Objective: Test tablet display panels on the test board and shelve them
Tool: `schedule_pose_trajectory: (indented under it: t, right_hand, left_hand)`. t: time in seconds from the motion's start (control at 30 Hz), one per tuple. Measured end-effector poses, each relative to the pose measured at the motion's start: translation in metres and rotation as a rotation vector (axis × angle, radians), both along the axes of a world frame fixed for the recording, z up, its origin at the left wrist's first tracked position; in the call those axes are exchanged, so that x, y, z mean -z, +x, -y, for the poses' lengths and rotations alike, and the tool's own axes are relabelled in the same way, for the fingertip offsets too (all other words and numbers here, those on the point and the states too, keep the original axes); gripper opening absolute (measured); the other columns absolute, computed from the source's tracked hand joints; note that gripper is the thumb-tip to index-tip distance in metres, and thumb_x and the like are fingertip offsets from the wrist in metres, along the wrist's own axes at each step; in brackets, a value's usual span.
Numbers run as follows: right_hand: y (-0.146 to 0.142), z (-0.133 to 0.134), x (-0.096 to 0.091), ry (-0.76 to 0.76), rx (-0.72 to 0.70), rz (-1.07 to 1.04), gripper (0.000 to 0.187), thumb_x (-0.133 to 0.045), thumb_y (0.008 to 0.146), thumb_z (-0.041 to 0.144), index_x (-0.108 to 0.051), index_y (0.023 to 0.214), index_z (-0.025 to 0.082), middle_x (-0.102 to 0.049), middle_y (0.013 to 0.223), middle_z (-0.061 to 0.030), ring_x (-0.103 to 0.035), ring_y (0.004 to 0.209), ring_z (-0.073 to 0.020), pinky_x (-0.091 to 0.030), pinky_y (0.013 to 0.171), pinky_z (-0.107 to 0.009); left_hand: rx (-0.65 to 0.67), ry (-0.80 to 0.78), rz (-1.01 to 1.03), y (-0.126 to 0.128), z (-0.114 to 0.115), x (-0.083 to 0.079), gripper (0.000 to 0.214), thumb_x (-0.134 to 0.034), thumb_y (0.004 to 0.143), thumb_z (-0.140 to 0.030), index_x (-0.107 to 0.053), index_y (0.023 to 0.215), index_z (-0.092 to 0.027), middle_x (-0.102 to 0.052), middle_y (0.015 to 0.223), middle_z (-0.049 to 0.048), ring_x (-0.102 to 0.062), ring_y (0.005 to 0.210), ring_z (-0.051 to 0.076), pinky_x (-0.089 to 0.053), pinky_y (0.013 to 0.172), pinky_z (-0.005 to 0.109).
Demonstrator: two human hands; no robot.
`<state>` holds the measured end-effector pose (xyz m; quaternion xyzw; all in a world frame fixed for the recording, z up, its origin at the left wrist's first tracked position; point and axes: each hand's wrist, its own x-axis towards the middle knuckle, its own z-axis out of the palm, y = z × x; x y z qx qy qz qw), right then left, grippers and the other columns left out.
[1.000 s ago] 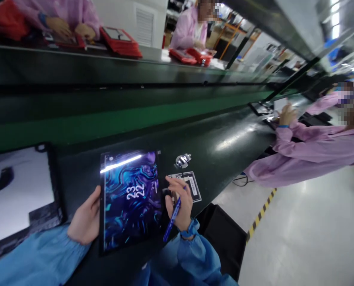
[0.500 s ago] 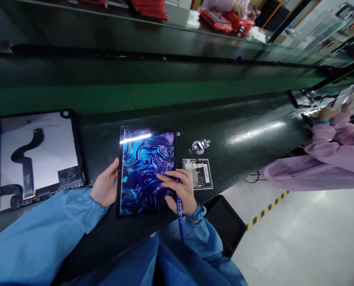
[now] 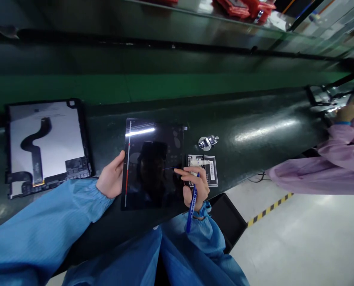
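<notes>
A flat tablet screen (image 3: 153,182), dark now, lies on the dark bench in front of me, with a thin light and red strip along its left side. My left hand (image 3: 110,176) grips its left edge, the fingers partly hidden. At the right edge is my right hand (image 3: 199,190), holding a blue pen (image 3: 191,214) between its fingers while its fingertips reach over the glass. A small circuit board (image 3: 214,180) with a white label sits just beyond that hand, partly covered by it. Above the board is a shiny metallic piece (image 3: 208,142) on a round pale patch.
An opened tablet (image 3: 57,139) with a black ribbon cable lies at left on the bench (image 3: 239,155). A black bin (image 3: 227,222) stands below the edge. Red packets (image 3: 239,8) are on the glass shelf. A co-worker in a pink sleeve (image 3: 341,139) is at right.
The screen has gone from a bright blue and purple swirl to dark. My right hand has slid right, off the middle towards the screen's right edge. The whole view has shifted slightly.
</notes>
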<state>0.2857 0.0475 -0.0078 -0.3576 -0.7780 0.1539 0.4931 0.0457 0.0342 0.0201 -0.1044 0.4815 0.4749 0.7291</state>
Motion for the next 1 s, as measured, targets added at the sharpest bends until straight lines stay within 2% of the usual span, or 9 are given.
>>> schedule_pose_trajectory:
  t: [0.17, 0.43, 0.73, 0.87, 1.0]
  right_hand:
    - [0.0001, -0.0008, 0.0033, 0.025, -0.015, 0.007, 0.013, -0.049, 0.094, 0.029, -0.060, 0.101, 0.028, -0.079, 0.099, -0.0021, -0.067, 0.095, -0.0269, -0.051, 0.084, -0.050]
    - [0.0006, -0.0003, 0.0045, 0.009, -0.141, 0.069, 0.015, -0.048, 0.094, 0.031, -0.061, 0.102, 0.029, -0.079, 0.101, -0.0008, -0.068, 0.097, -0.0266, -0.049, 0.087, -0.051]
    - [0.0008, 0.0002, 0.0002, -0.029, -0.177, 0.078, 0.015, -0.049, 0.092, 0.027, -0.062, 0.100, 0.028, -0.079, 0.104, -0.0008, -0.068, 0.098, -0.0263, -0.049, 0.088, -0.050]
    - [0.0006, -0.0002, 0.0001, -0.019, -0.180, 0.077, 0.016, -0.047, 0.093, 0.030, -0.062, 0.101, 0.028, -0.079, 0.104, -0.0009, -0.068, 0.098, -0.0265, -0.049, 0.087, -0.050]
    - [0.0006, -0.0010, 0.0001, -0.012, -0.180, 0.106, 0.016, -0.046, 0.094, 0.031, -0.060, 0.100, 0.030, -0.079, 0.103, 0.0008, -0.069, 0.096, -0.0260, -0.050, 0.085, -0.050]
  left_hand:
    - [-0.016, -0.004, -0.002, -0.0014, -0.0002, 0.0012, 0.047, -0.031, 0.104, -0.033, -0.069, 0.124, -0.014, -0.079, 0.088, 0.0125, -0.077, 0.078, 0.027, -0.063, 0.078, 0.041]
    - [0.003, 0.024, 0.011, -0.0035, 0.0013, 0.0046, 0.048, -0.030, 0.104, -0.035, -0.069, 0.125, -0.017, -0.079, 0.088, 0.0112, -0.077, 0.085, 0.028, -0.063, 0.078, 0.040]
    - [-0.012, -0.010, 0.006, -0.0036, 0.0001, 0.0061, 0.053, -0.027, 0.104, -0.038, -0.072, 0.115, -0.012, -0.077, 0.078, 0.0108, -0.076, 0.084, 0.027, -0.062, 0.077, 0.037]
    - [0.008, -0.001, 0.017, -0.0053, 0.0002, 0.0082, 0.052, -0.028, 0.104, -0.038, -0.071, 0.117, -0.012, -0.077, 0.076, 0.0110, -0.076, 0.083, 0.028, -0.063, 0.078, 0.040]
    - [0.016, 0.005, 0.004, -0.0042, 0.0001, 0.0076, 0.051, -0.029, 0.103, -0.038, -0.070, 0.122, -0.013, -0.078, 0.085, 0.0118, -0.076, 0.088, 0.029, -0.062, 0.082, 0.042]
